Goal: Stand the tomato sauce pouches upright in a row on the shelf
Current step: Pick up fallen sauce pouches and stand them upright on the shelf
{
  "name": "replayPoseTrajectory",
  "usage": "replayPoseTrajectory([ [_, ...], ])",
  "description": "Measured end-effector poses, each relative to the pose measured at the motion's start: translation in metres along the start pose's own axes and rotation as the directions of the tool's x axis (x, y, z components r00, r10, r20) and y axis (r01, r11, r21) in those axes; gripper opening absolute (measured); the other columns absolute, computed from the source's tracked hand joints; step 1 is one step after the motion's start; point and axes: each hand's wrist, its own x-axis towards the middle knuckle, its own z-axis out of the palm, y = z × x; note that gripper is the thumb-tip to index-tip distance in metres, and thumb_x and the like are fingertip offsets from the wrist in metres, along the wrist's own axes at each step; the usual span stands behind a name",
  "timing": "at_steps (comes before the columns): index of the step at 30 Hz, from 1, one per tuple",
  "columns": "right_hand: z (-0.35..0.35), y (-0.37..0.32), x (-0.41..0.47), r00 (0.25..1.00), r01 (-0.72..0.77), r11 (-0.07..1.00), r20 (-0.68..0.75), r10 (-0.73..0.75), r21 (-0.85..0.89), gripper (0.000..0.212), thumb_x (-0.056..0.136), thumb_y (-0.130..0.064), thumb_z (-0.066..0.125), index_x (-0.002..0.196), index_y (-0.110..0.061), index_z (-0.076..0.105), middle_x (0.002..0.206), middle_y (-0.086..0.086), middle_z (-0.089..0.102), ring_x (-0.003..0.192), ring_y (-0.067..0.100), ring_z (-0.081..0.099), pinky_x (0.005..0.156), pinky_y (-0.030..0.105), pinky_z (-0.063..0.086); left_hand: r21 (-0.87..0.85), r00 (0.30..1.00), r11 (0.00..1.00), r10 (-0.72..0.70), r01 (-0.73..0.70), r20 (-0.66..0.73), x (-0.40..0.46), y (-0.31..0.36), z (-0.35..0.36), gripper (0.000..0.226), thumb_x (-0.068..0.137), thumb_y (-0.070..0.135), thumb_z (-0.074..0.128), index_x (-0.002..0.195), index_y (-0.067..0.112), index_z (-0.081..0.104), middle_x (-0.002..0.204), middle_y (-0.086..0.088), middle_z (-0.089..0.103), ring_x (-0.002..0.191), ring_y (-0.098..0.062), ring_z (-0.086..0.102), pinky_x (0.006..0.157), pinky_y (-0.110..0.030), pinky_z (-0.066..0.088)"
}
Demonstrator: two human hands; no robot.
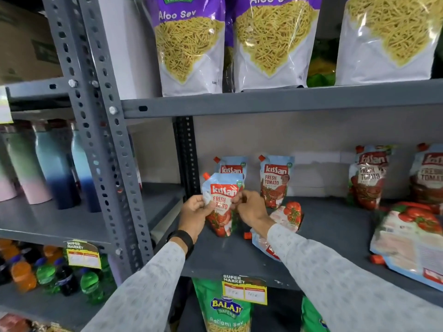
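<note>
A Kissan tomato sauce pouch point(221, 195) stands tilted near the left front of the grey shelf point(335, 226). My left hand point(195, 212) grips its left edge and my right hand point(251, 207) pinches its right edge. Behind it a second pouch point(231, 166) stands upright at the back wall, and a third point(275, 179) stands to its right. Two more upright pouches point(368, 176) point(429, 173) are at the far right back. One pouch point(285, 219) lies flat under my right forearm, and a large one point(412, 240) lies flat at the right front.
Aloo Sev bags point(191, 49) fill the shelf above. A perforated steel upright point(96, 121) stands to the left, with pastel bottles point(48, 164) and soft-drink bottles point(45, 274) beyond it. Green Balaji bags point(225, 310) and a yellow price tag point(244, 289) hang below the shelf edge.
</note>
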Motion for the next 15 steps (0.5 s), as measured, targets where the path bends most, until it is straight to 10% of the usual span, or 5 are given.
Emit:
replayPoseTrajectory([
  [8, -0.072, 0.002, -0.025, 0.948, 0.309, 0.902, 0.175, -0.266, -0.303, 0.030, 0.086, 0.012, 0.066, 0.100, -0.014, 0.072, 0.098, -0.001, 0.073, 0.091, 0.015, 0.069, 0.086, 0.030, 0.061, 0.023, 0.999, 1.000, 0.000, 0.001, -0.035, -0.014, -0.004, -0.012, 0.045, 0.087, 0.022, 0.081, 0.127, 0.015, 0.062, 0.115, -0.007, 0.071, 0.106, -0.021, 0.070, 0.089, -0.031, 0.053],
  [12, -0.137, 0.013, -0.033, 0.871, 0.487, 0.515, 0.433, -0.230, -0.705, 0.045, 0.087, -0.002, 0.068, 0.124, -0.028, 0.068, 0.129, -0.004, 0.068, 0.116, 0.020, 0.064, 0.095, 0.038, 0.057, 0.153, 0.937, 0.981, 0.165, -0.122, -0.309, -0.061, 0.003, -0.009, 0.033, 0.093, 0.020, 0.073, 0.122, 0.011, 0.061, 0.109, -0.007, 0.070, 0.100, -0.023, 0.069, 0.085, -0.029, 0.051],
  [15, -0.153, 0.017, -0.037, 0.741, 0.666, 0.281, 0.654, -0.149, -0.691, 0.048, 0.089, -0.016, 0.071, 0.133, -0.033, 0.064, 0.138, -0.006, 0.064, 0.129, 0.020, 0.057, 0.100, 0.043, 0.055, 0.348, 0.940, 0.897, 0.324, -0.272, -0.101, -0.101, 0.010, 0.020, 0.005, 0.095, 0.019, 0.068, 0.100, 0.021, 0.067, 0.090, 0.008, 0.073, 0.085, -0.008, 0.069, 0.074, -0.018, 0.054],
])
